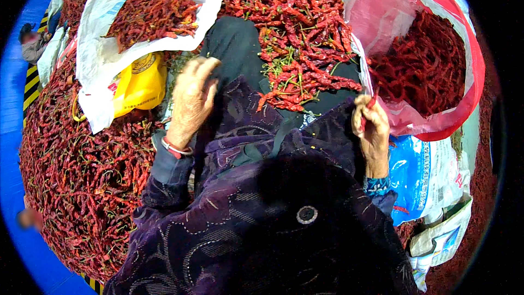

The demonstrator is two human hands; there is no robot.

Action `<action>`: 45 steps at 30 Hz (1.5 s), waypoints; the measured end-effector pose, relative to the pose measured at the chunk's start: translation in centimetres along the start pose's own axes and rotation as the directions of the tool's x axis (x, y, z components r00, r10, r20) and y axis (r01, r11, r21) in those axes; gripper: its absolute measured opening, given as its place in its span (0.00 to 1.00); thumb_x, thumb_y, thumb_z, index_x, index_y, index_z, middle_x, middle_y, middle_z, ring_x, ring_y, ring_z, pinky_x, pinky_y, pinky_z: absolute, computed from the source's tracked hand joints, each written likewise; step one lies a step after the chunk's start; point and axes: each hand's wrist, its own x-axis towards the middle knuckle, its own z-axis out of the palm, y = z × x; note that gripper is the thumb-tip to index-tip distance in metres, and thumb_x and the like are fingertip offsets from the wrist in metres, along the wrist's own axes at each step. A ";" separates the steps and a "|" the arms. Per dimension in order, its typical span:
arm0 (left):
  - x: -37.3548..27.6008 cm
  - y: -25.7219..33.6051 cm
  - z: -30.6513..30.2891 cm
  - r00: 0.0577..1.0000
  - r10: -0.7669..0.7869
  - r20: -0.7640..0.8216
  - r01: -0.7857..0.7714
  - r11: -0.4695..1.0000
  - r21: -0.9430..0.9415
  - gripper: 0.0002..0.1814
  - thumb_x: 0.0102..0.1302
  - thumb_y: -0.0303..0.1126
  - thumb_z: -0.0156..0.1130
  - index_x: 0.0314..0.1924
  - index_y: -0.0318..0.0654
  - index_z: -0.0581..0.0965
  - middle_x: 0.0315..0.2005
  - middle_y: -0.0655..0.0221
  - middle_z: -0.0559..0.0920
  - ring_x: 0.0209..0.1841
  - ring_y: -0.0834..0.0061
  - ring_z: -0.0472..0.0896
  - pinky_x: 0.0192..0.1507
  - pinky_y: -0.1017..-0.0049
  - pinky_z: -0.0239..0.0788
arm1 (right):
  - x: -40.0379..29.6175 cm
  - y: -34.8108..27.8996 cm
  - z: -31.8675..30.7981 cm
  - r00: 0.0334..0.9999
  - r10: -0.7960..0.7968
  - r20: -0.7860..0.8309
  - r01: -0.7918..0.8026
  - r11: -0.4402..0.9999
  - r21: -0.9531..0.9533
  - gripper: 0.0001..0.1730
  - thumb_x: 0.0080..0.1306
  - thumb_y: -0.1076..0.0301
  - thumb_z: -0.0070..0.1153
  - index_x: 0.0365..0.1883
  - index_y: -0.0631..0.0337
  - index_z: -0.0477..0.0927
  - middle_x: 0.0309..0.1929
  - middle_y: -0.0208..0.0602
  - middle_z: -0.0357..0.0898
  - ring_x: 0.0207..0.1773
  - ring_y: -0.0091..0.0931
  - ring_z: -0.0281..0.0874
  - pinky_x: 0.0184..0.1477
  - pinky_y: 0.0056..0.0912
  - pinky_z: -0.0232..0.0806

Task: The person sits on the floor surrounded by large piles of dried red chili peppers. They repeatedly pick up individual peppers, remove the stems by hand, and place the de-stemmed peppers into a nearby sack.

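Observation:
Dried red chili peppers (294,78), some with green stems, lie heaped across my lap. My left hand (194,94), with a bracelet at the wrist, is raised beside the lap with its fingers apart and seems to hold nothing. Between the fingers of my right hand (370,121) is a red chili pepper (363,123), at the near left edge of a red and white woven sack (470,90). That sack stands wide, with dark red chilies (417,65) inside. At the upper left, a white woven sack (92,49) contains brighter red chilies (155,12).
A large chili pile (90,180) spreads on the left, bordered by a blue surface (16,102). A yellow bag (143,86) lies under the white sack. Blue and white plastic packaging (413,176) sits at the right. Another person (35,45) is at the far left.

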 end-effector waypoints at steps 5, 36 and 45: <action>1.9 4.3 2.8 0.916 0.330 0.227 -0.347 0.937 0.041 0.27 0.49 0.24 0.63 0.53 0.40 0.71 0.52 0.58 0.72 0.54 0.57 0.71 0.55 0.63 0.62 | -0.2 1.5 -3.2 0.968 0.016 -0.249 -0.061 0.983 -0.173 0.09 0.58 0.75 0.45 0.38 0.62 0.72 0.22 0.37 0.74 0.19 0.21 0.68 0.18 0.16 0.56; 2.9 7.4 4.3 0.932 -0.084 0.354 0.321 0.647 -0.692 0.08 0.63 0.27 0.56 0.40 0.29 0.73 0.28 0.65 0.77 0.31 0.83 0.72 0.34 0.77 0.67 | 5.8 2.1 10.1 0.903 0.200 0.380 -0.328 0.892 0.311 0.15 0.63 0.70 0.49 0.48 0.64 0.72 0.20 0.26 0.67 0.16 0.14 0.58 0.18 0.15 0.50; 0.1 7.3 5.2 0.818 -0.121 0.562 0.515 0.587 -0.625 0.07 0.67 0.31 0.55 0.33 0.36 0.74 0.18 0.81 0.69 0.21 0.90 0.64 0.23 0.85 0.56 | 3.4 2.4 9.8 0.962 -0.086 0.258 0.180 0.913 -0.367 0.12 0.59 0.78 0.49 0.42 0.62 0.73 0.31 0.27 0.74 0.28 0.18 0.70 0.33 0.20 0.66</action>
